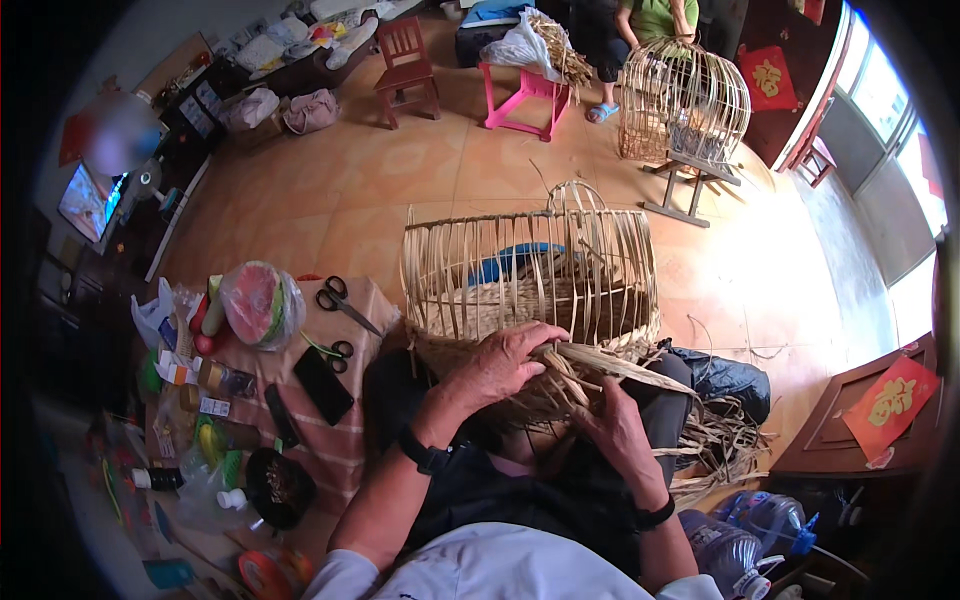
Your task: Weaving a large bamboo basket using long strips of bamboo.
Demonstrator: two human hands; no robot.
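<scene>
A partly woven basket [440,318] rests across my lap, with upright pale stakes on its far side and a dense braided weave low down. A blue object [515,262] shows through the stakes. At the basket's near edge, my left hand [500,368] is closed with its fingertips pinching dried leaf strips [625,368]. My right hand [618,432], just right of it, has its thumb and fingers closed around the lower strips; part of its grip is hidden by them. More loose strips [725,440] lie in a heap beside my right leg.
To my left, a cloth-covered table [345,400] bears black scissors [345,303], a phone [323,386], a wrapped watermelon [262,303] and several jars. Plastic bottles [725,550] stand at lower right. Farther off, a person in green [655,20] sits behind another basket [685,100] near a pink stool [525,100].
</scene>
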